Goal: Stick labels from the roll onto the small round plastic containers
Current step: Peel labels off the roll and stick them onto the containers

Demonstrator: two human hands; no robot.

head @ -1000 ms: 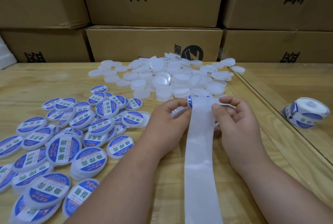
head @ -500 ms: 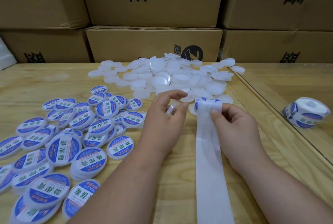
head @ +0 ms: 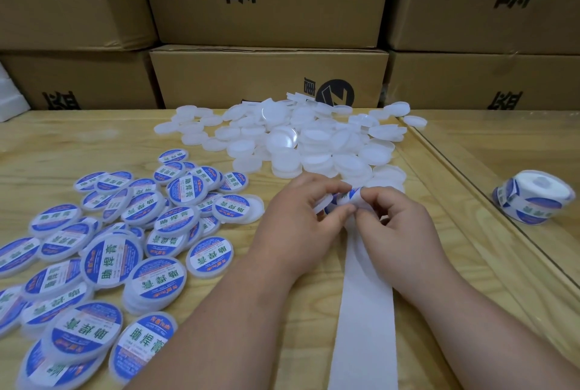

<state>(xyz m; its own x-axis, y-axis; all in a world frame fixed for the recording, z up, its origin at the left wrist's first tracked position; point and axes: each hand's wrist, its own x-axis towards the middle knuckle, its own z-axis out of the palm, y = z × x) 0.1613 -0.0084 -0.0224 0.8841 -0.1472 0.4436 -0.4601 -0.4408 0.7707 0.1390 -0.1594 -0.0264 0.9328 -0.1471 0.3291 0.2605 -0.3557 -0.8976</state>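
At frame centre, both hands, left hand (head: 301, 220) and right hand (head: 398, 226), pinched a label (head: 348, 196) off the backing strip (head: 364, 311); next likely pressing it onto a container.

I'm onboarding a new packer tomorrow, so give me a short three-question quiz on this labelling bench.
1. True or false: the pile of bare white round plastic containers lies farther from the person than the spread of blue-and-white labelled round containers.
2. Which side of the wooden table holds the spare roll of blue-and-white labels: A) the person's left, B) the person's right?
3. Fill in: the left hand and right hand both pinch a blue-and-white ____ at the end of the white backing strip.

Key: 1 true; 2 B; 3 label.
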